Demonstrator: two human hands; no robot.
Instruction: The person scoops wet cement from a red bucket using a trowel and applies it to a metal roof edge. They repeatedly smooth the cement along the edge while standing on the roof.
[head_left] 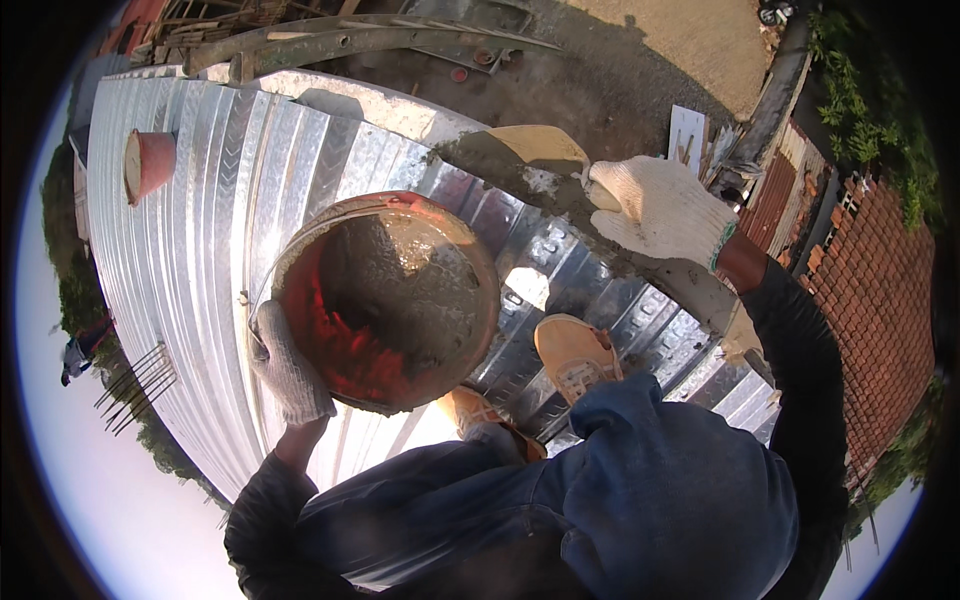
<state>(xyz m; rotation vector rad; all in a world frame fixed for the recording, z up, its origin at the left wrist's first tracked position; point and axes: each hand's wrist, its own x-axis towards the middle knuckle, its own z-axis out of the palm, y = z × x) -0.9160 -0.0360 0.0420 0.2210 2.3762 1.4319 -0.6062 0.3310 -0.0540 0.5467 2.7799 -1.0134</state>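
Note:
My left hand (288, 368), in a grey knit glove, grips the near rim of a red bucket (350, 345) holding wet grey mortar. The bucket hangs above shiny corrugated metal decking (210, 190). My right hand (660, 208), in a white knit glove, rests on a ledge (690, 290) smeared with fresh mortar (500, 160), fingers pressed down on it. What the right hand holds, if anything, is hidden. My two tan shoes (575, 352) stand on the decking just below the bucket.
A second reddish bucket (148, 162) lies on the decking at far left. Steel beams and scrap (340, 40) lie beyond the deck's far edge. A red tiled roof (875, 290) and ground sit far below on the right. Rebar ends (135, 385) jut out at lower left.

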